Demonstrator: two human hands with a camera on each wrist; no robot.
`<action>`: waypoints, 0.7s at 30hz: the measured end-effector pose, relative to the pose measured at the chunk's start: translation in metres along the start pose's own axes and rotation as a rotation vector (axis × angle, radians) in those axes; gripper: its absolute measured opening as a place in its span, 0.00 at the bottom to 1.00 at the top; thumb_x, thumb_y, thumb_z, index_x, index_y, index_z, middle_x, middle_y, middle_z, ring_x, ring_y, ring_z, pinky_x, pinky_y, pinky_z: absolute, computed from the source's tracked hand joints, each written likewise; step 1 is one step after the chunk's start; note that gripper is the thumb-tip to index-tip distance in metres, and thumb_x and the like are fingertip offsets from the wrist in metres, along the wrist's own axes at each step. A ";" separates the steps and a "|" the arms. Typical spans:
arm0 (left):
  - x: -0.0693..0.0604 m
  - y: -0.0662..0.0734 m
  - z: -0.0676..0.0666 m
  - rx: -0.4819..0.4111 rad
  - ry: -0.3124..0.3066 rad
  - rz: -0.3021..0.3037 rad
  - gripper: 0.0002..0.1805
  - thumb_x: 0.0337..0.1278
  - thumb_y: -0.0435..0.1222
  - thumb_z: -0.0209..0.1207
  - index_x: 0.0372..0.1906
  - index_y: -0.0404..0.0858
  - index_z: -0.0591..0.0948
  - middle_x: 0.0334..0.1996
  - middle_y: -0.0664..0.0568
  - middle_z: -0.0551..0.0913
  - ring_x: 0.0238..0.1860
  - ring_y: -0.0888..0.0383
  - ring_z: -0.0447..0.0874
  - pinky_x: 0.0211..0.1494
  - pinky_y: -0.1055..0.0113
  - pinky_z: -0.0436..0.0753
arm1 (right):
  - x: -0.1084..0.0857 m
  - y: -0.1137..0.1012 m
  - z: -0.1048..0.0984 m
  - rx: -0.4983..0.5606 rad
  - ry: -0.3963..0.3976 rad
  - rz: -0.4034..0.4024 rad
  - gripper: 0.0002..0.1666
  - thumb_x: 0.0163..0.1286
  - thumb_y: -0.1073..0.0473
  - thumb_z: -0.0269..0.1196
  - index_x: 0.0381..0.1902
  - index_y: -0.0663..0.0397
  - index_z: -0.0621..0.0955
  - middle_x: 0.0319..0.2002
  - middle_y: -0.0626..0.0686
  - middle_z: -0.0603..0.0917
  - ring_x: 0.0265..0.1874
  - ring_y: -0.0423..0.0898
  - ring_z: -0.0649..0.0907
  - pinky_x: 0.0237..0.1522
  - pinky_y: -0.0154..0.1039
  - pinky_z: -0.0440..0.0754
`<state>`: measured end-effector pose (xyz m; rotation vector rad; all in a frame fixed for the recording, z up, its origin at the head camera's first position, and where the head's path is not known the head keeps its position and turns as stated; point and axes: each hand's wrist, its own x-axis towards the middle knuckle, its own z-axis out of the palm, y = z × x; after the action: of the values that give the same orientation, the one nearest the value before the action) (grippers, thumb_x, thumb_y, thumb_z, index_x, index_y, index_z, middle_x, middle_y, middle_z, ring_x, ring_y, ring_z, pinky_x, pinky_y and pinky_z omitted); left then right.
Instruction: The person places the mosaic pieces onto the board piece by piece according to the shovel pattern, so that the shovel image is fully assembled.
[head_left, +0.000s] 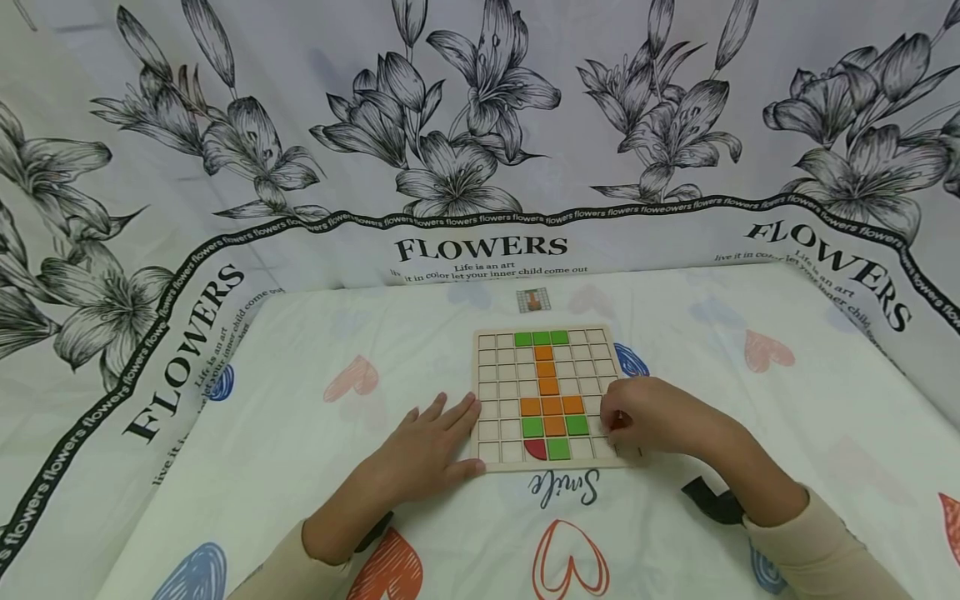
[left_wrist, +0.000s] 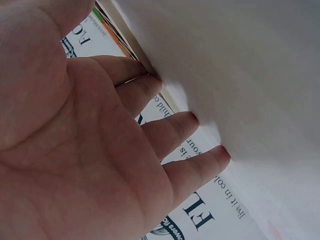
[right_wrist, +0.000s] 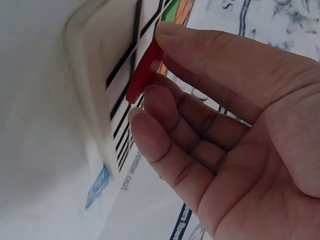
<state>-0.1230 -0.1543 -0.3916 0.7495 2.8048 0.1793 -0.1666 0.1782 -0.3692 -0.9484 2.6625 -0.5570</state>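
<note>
A square wooden grid board (head_left: pixel 495 465) lies on the cloth. Green tiles (head_left: pixel 542 338) fill part of its far row, orange tiles (head_left: pixel 549 386) run down the middle, and a red quarter-round tile (head_left: pixel 535 450) sits in the nearest row beside a green one. My left hand (head_left: pixel 425 450) rests flat with fingers spread, its fingertips touching the board's left edge. Over the board's near right side, my right hand (head_left: pixel 660 417) pinches a red tile (right_wrist: pixel 145 72) between thumb and fingers. In the right wrist view this tile is tilted above the grid; its full outline is hidden.
Beyond the board lies a small picture card (head_left: pixel 533 300) showing a grid pattern. White cloth with printed hearts (head_left: pixel 570 558) covers the surface. A curtain (head_left: pixel 480 242) printed with flowers stands behind and at both sides. A black strap (head_left: pixel 712 502) is near the right wrist.
</note>
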 end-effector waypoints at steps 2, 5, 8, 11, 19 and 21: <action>0.000 0.000 0.000 0.000 -0.001 -0.003 0.44 0.68 0.59 0.55 0.79 0.40 0.59 0.78 0.50 0.57 0.76 0.38 0.53 0.68 0.36 0.62 | 0.000 -0.006 0.003 -0.003 0.002 -0.023 0.10 0.59 0.64 0.74 0.26 0.42 0.85 0.26 0.39 0.75 0.29 0.39 0.74 0.32 0.34 0.76; 0.000 0.000 0.000 0.003 -0.002 -0.005 0.44 0.67 0.60 0.55 0.79 0.40 0.59 0.78 0.51 0.57 0.76 0.38 0.53 0.68 0.36 0.62 | 0.000 -0.014 0.008 -0.014 0.008 -0.072 0.10 0.60 0.65 0.73 0.27 0.43 0.85 0.26 0.38 0.75 0.29 0.38 0.75 0.32 0.33 0.76; 0.000 0.000 0.001 0.004 -0.004 -0.007 0.44 0.67 0.60 0.55 0.79 0.41 0.59 0.78 0.51 0.57 0.76 0.38 0.52 0.68 0.36 0.62 | 0.001 -0.021 0.014 -0.024 0.012 -0.123 0.08 0.60 0.63 0.73 0.28 0.43 0.86 0.26 0.37 0.75 0.29 0.38 0.75 0.33 0.32 0.77; 0.000 0.000 0.001 -0.002 -0.005 -0.007 0.44 0.67 0.60 0.55 0.79 0.41 0.59 0.78 0.51 0.57 0.76 0.38 0.52 0.68 0.35 0.62 | 0.003 -0.026 0.019 -0.035 0.015 -0.170 0.09 0.60 0.63 0.73 0.28 0.43 0.85 0.27 0.37 0.75 0.29 0.36 0.74 0.33 0.31 0.76; -0.001 0.000 0.001 -0.002 0.000 0.003 0.44 0.67 0.60 0.55 0.79 0.40 0.59 0.78 0.50 0.57 0.76 0.38 0.52 0.68 0.35 0.62 | 0.007 -0.031 0.030 -0.034 0.054 -0.230 0.08 0.62 0.65 0.71 0.30 0.45 0.84 0.28 0.39 0.73 0.27 0.35 0.73 0.31 0.29 0.75; -0.001 0.000 0.001 -0.002 0.002 0.003 0.45 0.67 0.60 0.55 0.79 0.40 0.59 0.78 0.50 0.57 0.76 0.38 0.53 0.68 0.35 0.62 | 0.008 -0.031 0.031 -0.019 0.059 -0.223 0.08 0.62 0.66 0.71 0.30 0.46 0.85 0.28 0.39 0.73 0.28 0.35 0.73 0.31 0.29 0.76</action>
<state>-0.1222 -0.1548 -0.3929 0.7534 2.8047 0.1841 -0.1441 0.1422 -0.3842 -1.2630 2.6344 -0.6162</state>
